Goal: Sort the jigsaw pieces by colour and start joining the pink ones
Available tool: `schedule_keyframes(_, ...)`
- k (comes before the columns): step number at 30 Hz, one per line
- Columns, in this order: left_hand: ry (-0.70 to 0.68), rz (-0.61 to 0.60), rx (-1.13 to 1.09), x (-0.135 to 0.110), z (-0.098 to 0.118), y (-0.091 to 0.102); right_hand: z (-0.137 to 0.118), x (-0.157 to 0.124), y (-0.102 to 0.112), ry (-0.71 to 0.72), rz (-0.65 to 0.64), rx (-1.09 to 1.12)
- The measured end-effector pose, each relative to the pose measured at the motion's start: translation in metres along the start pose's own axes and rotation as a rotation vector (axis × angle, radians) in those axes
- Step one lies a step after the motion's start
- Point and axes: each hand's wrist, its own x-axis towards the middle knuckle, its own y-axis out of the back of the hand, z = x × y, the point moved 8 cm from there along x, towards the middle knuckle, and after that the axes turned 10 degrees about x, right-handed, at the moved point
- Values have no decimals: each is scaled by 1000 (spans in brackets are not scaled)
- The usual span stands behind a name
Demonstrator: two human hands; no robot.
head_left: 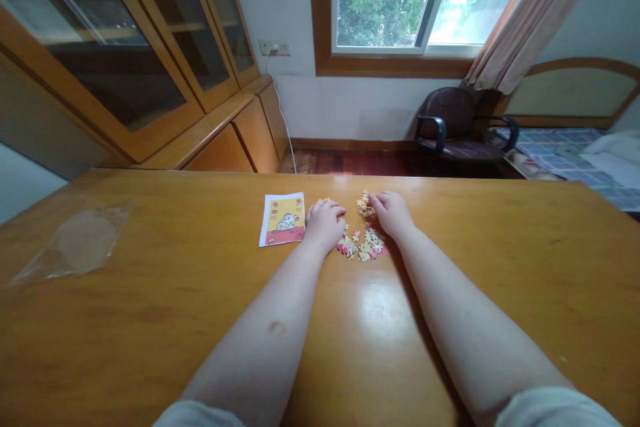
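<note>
Both my arms reach out over a wooden table [150, 293]. My left hand [325, 221] rests knuckles-up with its fingers curled down onto loose puzzle pieces at its far side. My right hand [391, 211] is also curled, its fingertips pinched at pieces near the top of the pile. The small yellow, pink and white puzzle pieces [364, 245] lie scattered between and in front of the two hands. A reference picture card [283, 219], yellow with a white animal and a red base, lies flat just left of my left hand.
A crumpled clear plastic bag [75, 241] lies at the table's left. Beyond the table stand wooden cabinets with glass doors [150, 60], a dark armchair [453, 127] under a window, and a bed [575, 160] at the right.
</note>
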Motion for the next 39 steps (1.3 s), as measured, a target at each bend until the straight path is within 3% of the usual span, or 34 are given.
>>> schedule_keyframes(3, -3, 46, -6, 1, -2, 5, -5, 0, -4, 27, -57, 63)
schedule_keyframes(8, 23, 109, -55, 2, -7, 13, -32, -7, -19, 160, -279, 322)
schedule_keyframes(13, 63, 134, -87, 1, -11, 17, -44, -19, -32, 66, -489, 621)
schedule_keyframes(16, 78, 142, -108, 1, -12, 17, -50, -23, -37, 80, -569, 621)
schedule_keyframes(19, 82, 144, -123, 1, -13, 18, -51, -20, -35, 160, -521, 499)
schedule_keyframes(24, 85, 183, -138, 1, -13, 23, -40, -12, -28, 170, -386, 293)
schedule_keyframes(31, 76, 120, -154, 2, -13, 16, -52, -18, -34, 250, -488, 365)
schedule_keyframes(35, 116, 148, -236, 2, -19, 16, -44, -15, -33, 219, -427, 233)
schedule_keyframes(39, 157, 139, -322, 3, -24, 13, -48, -17, -33, 250, -447, 289)
